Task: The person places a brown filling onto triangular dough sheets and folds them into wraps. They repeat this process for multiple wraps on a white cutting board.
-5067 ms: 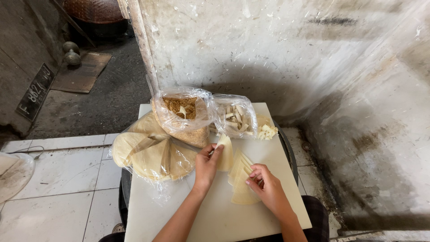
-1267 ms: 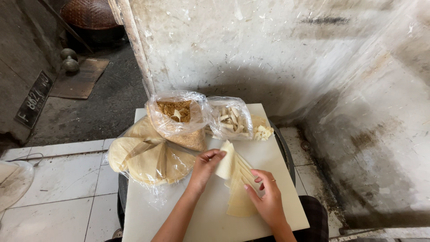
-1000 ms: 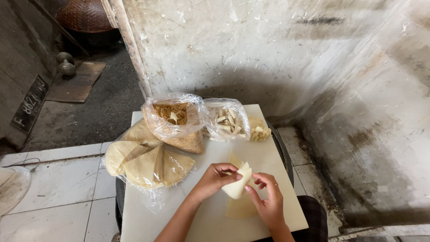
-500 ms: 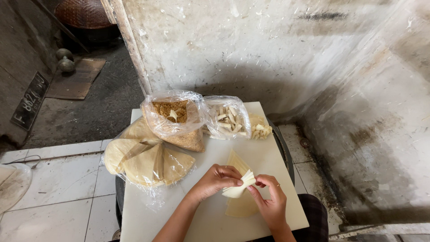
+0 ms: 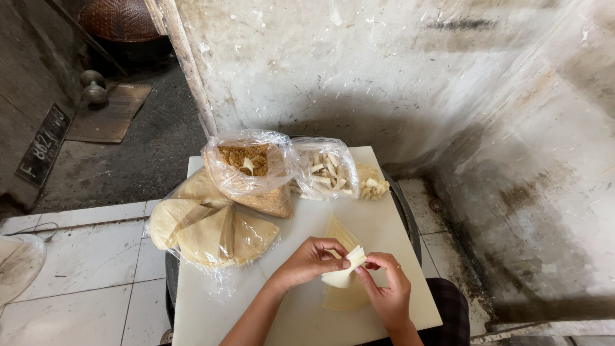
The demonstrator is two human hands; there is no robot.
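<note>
- Head view: the left hand (image 5: 312, 259) and the right hand (image 5: 386, 286) meet over a smooth white rectangular plastic board (image 5: 218, 317), both pinching one pale, thin, pliable pastry wrapper folded into a small bundle (image 5: 344, 271).
- The left fingers curl narrowly around the bundle's upper left side; the right thumb and forefinger press its right edge, the other fingers loosely bent.
- The bundle sits just above the board's lower middle, over a flat, cream-coloured triangular pastry sheet (image 5: 341, 299) lying on the board.
- To the left, a crinkled clear plastic bag of stacked, beige wedge-shaped pastry sheets (image 5: 211, 229) overhangs the board's edge.
- Behind it, a clear plastic bag of coarse, crumbly brown filling (image 5: 253, 173) stands open.
- Beside that, a clear plastic bag of short pale sticks (image 5: 325, 172), with a few loose pieces just to its right.
- A rough, stained whitewashed wall (image 5: 359, 70) rises behind; glossy white floor tiles (image 5: 83, 256) lie to the left.
</note>
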